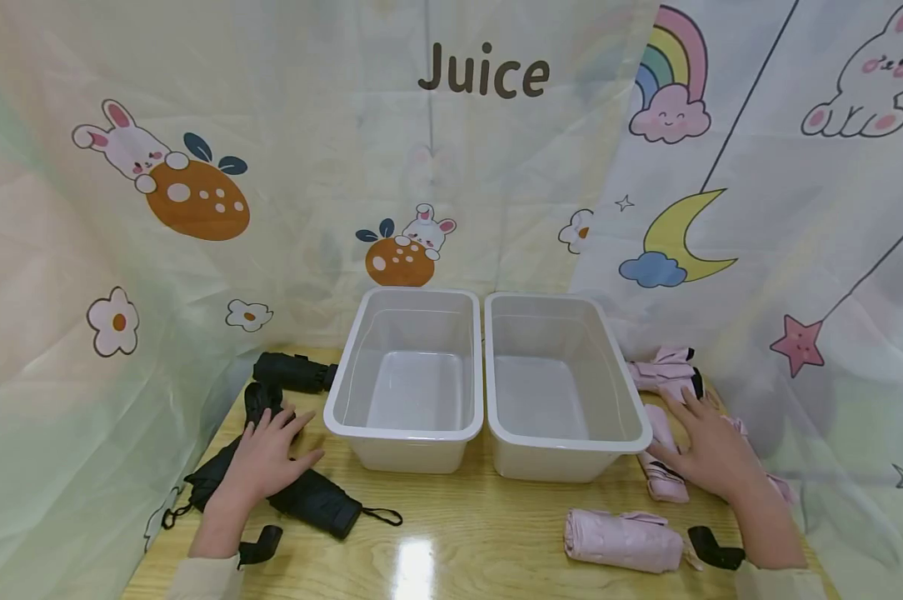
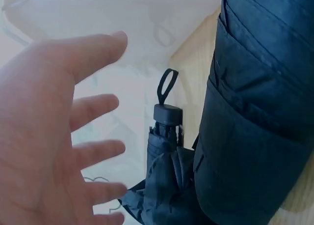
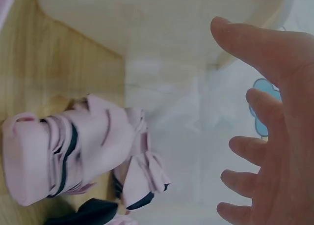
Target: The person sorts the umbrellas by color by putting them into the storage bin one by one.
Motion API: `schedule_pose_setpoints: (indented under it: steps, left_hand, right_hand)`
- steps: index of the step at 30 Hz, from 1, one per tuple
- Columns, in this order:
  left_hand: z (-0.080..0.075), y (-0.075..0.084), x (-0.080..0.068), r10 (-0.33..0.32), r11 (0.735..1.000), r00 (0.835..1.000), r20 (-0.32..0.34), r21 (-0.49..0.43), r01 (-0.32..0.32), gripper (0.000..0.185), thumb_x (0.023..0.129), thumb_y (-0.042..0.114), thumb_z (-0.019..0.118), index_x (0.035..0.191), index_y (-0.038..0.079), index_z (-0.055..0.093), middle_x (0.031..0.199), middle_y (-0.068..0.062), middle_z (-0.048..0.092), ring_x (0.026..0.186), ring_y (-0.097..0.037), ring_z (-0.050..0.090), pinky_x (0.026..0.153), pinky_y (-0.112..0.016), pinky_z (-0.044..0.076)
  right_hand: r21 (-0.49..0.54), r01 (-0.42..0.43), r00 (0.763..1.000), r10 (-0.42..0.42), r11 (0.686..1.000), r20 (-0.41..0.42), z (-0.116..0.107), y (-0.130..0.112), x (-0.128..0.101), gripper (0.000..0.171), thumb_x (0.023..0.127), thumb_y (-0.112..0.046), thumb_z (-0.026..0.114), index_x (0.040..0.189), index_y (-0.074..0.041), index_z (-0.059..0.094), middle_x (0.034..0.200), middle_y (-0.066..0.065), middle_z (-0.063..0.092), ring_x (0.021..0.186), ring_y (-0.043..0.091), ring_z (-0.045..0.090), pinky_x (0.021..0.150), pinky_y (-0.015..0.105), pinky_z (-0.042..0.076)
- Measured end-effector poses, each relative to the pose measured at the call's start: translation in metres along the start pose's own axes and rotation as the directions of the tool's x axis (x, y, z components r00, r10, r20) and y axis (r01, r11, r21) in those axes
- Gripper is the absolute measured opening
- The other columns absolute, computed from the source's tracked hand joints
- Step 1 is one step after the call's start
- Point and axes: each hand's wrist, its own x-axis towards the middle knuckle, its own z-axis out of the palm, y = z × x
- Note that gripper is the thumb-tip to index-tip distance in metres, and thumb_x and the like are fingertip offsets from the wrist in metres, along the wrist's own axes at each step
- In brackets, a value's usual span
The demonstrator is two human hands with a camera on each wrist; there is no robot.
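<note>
The left hand (image 1: 267, 454) lies flat, fingers spread and straight, over the black umbrellas (image 1: 312, 500) near the desk's (image 1: 459, 533) left edge. The right hand (image 1: 710, 454) is likewise spread, palm down, above the pink umbrellas (image 1: 661, 479) at the right edge. Neither grips anything. Two white bins (image 1: 406, 429) stand between them

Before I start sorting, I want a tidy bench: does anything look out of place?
Nothing damaged or spilled. Both bins stand straight, but one pink umbrella lies apart from the rest, in front.
</note>
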Motion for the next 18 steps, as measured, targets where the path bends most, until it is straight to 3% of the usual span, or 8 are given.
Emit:
schedule_pose_setpoints:
  steps: [8, 13, 18]
  left_hand:
    - [-0.002, -0.003, -0.004, 0.080, 0.995, 0.996, 0.033, -0.069, -0.078, 0.054, 0.087, 0.039, 0.072, 0.132, 0.010, 0.061, 0.132, -0.021, 0.055, 0.121, -0.042, 0.050, 0.094, -0.060, 0.041]
    - [-0.005, -0.001, -0.008, 0.076, 0.990, 0.991, 0.109, -0.130, -0.062, 0.047, 0.089, 0.040, 0.070, 0.126, 0.011, 0.065, 0.127, -0.014, 0.059, 0.116, -0.037, 0.055, 0.091, -0.056, 0.045]
    - [-0.002, -0.002, -0.015, 0.069, 0.979, 0.976, 0.207, -0.202, -0.026, 0.046, 0.089, 0.043, 0.069, 0.124, 0.013, 0.065, 0.128, -0.011, 0.059, 0.122, -0.037, 0.051, 0.094, -0.056, 0.043]
  right_hand:
    - [0.120, 0.000, 1.000, -0.001, 0.993, 0.009, -0.012, -0.006, 0.011, 0.085, 0.090, -0.048, 0.065, 0.156, -0.018, 0.022, 0.149, 0.030, 0.029, 0.126, 0.057, 0.033, 0.084, 0.077, 0.032]
    - [0.194, 0.033, 0.998, -0.022, 0.981, -0.061, -0.014, -0.014, 0.022, 0.061, 0.093, -0.032, 0.066, 0.145, -0.007, 0.046, 0.142, 0.029, 0.041, 0.119, 0.056, 0.042, 0.083, 0.074, 0.036]
    - [0.361, 0.022, 0.994, 0.020, 0.932, -0.112, -0.014, -0.025, 0.030, 0.043, 0.095, -0.020, 0.063, 0.133, -0.002, 0.057, 0.135, 0.027, 0.052, 0.117, 0.052, 0.047, 0.084, 0.071, 0.039]
